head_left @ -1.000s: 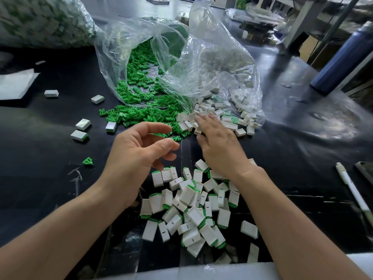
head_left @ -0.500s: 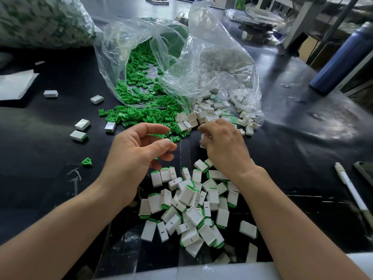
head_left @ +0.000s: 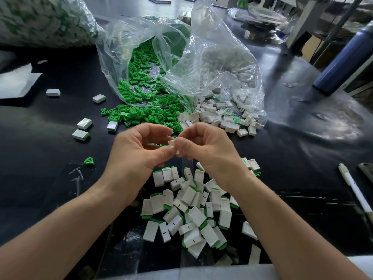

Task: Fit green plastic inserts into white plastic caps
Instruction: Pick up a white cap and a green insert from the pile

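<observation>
The right hand (head_left: 205, 147) pinches a white cap (head_left: 174, 146) raised between both hands, its long axis near upright with the top leaning left. The left hand (head_left: 137, 154), fingers curled, meets it, seemingly pinching a green insert (head_left: 157, 144) that is mostly hidden. Fitting is in hand: next, square the insert to the cap's open end, whose facing I cannot tell, and press home.

Small white plastic cap (head_left: 173, 143): pinched by left hand (head_left: 133, 156) and right hand (head_left: 210, 152), largely hidden under fingers (head_left: 184, 146).
Dark blue cylindrical bottle (head_left: 343, 63): top cropped by right edge.
Large clear plastic bag (head_left: 40, 21), upper left: blurred, cropped.
White pen (head_left: 354, 188): lower end cropped.
</observation>
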### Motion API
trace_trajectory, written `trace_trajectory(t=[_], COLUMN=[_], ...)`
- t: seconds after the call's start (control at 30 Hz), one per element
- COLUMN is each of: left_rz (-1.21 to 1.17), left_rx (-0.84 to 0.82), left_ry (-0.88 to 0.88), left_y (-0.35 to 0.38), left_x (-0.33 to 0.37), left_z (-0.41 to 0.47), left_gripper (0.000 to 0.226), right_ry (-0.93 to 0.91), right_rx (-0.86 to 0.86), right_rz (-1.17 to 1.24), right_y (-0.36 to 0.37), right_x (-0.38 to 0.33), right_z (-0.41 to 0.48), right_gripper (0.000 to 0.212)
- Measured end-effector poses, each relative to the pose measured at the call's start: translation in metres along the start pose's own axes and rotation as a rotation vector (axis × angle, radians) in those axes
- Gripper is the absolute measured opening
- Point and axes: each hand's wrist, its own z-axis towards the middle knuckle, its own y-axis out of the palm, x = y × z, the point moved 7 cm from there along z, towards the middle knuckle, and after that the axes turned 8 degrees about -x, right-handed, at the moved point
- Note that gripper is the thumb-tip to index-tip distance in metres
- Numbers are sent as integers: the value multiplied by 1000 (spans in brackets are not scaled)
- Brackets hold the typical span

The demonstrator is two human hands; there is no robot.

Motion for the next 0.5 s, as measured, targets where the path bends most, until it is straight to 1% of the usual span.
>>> trace_trajectory(t=[0.13, 0.17, 0.23, 0.3, 0.37, 0.43, 0.5], left_rz=[-13, -25, -50, -57, -59, -60, -60], left_rx=[52, 66, 78, 77, 76, 74, 69], left_ry=[2, -1, 0, 2, 4, 7, 8], left_y=[-4, -5, -7, -7, -6, -6, -6], left_x=[-2, -3, -3, -3, -3, -2, -2], left_z=[0, 1, 1, 0, 0, 1, 1], left_gripper=[26, 26, 26, 27, 28, 28, 28], right_ry=[6, 6, -25, -43, -12, 17, 30], right_rx=[73, 115, 166, 109, -11, -101, -143], right_rz=[-143, -224, -479, -701, -843, -950, -1029], right_y=[-3, -6, -11, -6, 2, 8, 9], right_x=[1, 0, -5, -6, 2, 11, 17], right_z=[0, -1, 0, 4, 8, 11, 11], right_gripper=[12, 13, 14, 27, 40, 47, 48])
